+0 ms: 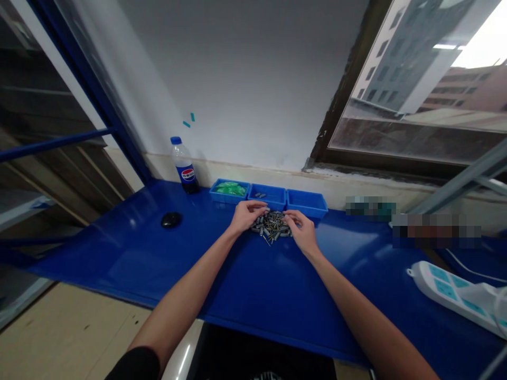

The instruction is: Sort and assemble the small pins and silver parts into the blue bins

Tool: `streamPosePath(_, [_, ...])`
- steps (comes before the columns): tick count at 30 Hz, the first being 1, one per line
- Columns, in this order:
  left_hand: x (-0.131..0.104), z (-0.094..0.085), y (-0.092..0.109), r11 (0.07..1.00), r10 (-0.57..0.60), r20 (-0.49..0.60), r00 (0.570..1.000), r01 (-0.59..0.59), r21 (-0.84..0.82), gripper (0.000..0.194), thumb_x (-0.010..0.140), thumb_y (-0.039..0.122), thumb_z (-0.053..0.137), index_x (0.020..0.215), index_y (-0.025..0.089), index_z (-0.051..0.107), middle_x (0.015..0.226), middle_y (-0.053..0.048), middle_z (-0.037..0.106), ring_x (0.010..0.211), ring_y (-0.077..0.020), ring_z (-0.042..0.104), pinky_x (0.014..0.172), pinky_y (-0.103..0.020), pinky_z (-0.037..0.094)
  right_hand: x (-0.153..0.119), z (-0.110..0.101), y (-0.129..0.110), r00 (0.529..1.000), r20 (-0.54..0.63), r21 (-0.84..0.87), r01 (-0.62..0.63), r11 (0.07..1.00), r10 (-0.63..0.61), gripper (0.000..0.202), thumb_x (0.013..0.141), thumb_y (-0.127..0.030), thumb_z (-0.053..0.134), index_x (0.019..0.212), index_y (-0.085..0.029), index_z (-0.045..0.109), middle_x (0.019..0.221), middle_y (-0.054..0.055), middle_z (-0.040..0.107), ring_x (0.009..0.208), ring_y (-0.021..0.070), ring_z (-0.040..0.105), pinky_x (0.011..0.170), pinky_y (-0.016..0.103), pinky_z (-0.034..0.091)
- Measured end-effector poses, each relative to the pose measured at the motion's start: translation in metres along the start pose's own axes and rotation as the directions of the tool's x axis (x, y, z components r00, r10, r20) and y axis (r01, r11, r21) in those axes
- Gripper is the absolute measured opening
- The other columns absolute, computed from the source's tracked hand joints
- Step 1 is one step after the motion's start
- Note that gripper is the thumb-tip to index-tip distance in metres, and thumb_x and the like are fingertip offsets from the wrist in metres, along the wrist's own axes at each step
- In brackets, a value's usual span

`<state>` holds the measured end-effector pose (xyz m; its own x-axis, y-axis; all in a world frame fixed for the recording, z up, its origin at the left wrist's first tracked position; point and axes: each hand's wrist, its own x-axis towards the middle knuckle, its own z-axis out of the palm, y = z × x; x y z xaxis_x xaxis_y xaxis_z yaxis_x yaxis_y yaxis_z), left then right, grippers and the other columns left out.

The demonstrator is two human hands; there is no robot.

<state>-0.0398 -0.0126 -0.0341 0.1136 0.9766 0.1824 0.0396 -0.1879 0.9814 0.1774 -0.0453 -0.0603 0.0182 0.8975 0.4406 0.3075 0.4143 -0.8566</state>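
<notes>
Left hand (245, 213) and right hand (301, 230) rested loosely curled, gripping nothing, on the pile of small metal parts (271, 226); middle tray (268, 196) held few; most remained unsorted.

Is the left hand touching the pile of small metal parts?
Touching. The head view shows the left hand resting its fingertips on the left edge of the pile of parts.
</notes>
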Motion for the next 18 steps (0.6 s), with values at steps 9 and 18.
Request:
streamPosePath(9, [0.002, 0.0056, -0.0045, 1.0, 0.008, 0.053, 0.999, -0.007, -0.017, 0.043, 0.077, 0.053, 0.08, 0.086, 0.012, 0.075, 0.064, -0.004, 0.072, 0.05, -0.0128, 0.061, 0.05, -0.023, 0.045, 0.0018, 0.0017, 0.0047, 1.0, -0.021, 0.018, -0.004, 1.0, 0.004, 0.028, 0.091, -0.043, 0.065, 0.103, -0.019, 0.073, 0.089, 0.008, 0.079, 0.083, 0.025, 0.074, 0.079, 0.036, 0.057])
streamPosePath(18, [0.0025, 0.0049, -0.0013, 0.987, 0.012, 0.097, 0.995, 0.004, -0.162, 0.053, 0.07, 0.051, 0.088, 0.1, 0.01, 0.076, 0.078, -0.01, 0.078, 0.07, -0.0182, 0.073, 0.065, -0.026, 0.053, 0.0029, 0.0017, 0.0088, 1.0, 0.004, 0.016, 0.023, 1.0, -0.023, 0.031, 0.092, -0.047, 0.065, 0.108, -0.021, 0.072, 0.088, 0.006, 0.078, 0.082, 0.0246, 0.074, 0.079, 0.036, 0.057])
